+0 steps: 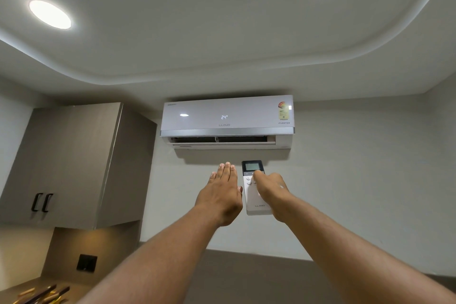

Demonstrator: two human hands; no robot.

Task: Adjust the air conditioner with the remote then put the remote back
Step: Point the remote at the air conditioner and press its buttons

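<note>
**Adjustment under way; remote not yet returned**

The remote (254, 187) is a slim white unit with a dark head holding a grey screen, small round buttons below it and a brand mark near its foot. You hold it upright, aimed at the air conditioner (227, 121), in your right hand (272, 190), which is clamped around its right edge with the thumb laid on the buttons just under the screen. Your left hand (222, 192) is flat, fingers together and extended, holding nothing, just beside the remote's left edge.

The air conditioner is mounted high on the wall, its front panel reading 24 and its lower louvre open, so the unit appears to be running. Judged from this, the adjusting step is in hand; whether the setting is final cannot be told. Returning the remote remains outstanding, and its resting place is not in view.
</note>
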